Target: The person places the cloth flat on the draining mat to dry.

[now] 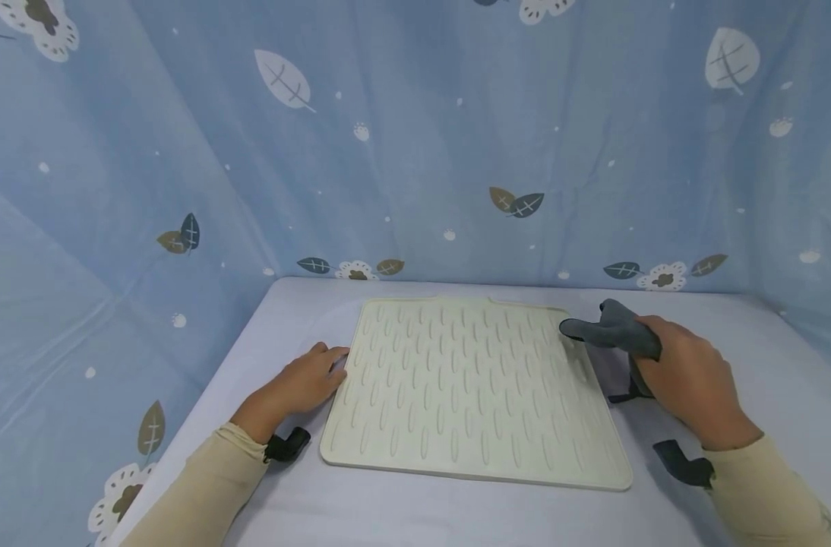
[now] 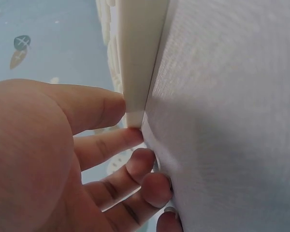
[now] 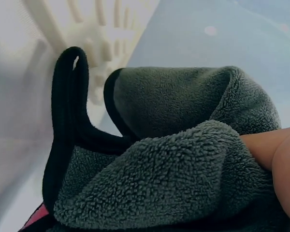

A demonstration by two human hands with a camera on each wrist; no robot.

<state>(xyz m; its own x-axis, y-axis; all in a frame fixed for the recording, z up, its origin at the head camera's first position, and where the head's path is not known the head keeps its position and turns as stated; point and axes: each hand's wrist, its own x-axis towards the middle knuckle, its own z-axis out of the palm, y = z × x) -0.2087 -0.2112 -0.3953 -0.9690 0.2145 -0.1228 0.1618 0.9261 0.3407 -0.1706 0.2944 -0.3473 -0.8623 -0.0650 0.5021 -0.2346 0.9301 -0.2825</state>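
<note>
A cream-coloured draining mat (image 1: 466, 387) with rows of raised oval ridges lies flat on the white-covered table. At its left edge rests my left hand (image 1: 304, 380); in the left wrist view the thumb (image 2: 108, 111) and forefinger touch the mat's side (image 2: 140, 58), the other fingers loosely bent on the white cover. My right hand (image 1: 692, 380) grips a bunched grey cleaning cloth (image 1: 617, 328) at the mat's upper right. Fluffy pile, black edging and a black hanging loop (image 3: 70, 92) show on the cloth in the right wrist view. Part of the cloth overlaps the mat's right edge.
Light blue fabric (image 1: 415, 152) with leaves and flowers hangs behind and to the left of the table. The white table cover (image 1: 415, 513) extends around the mat. Black straps (image 1: 684, 463) sit at both wrists.
</note>
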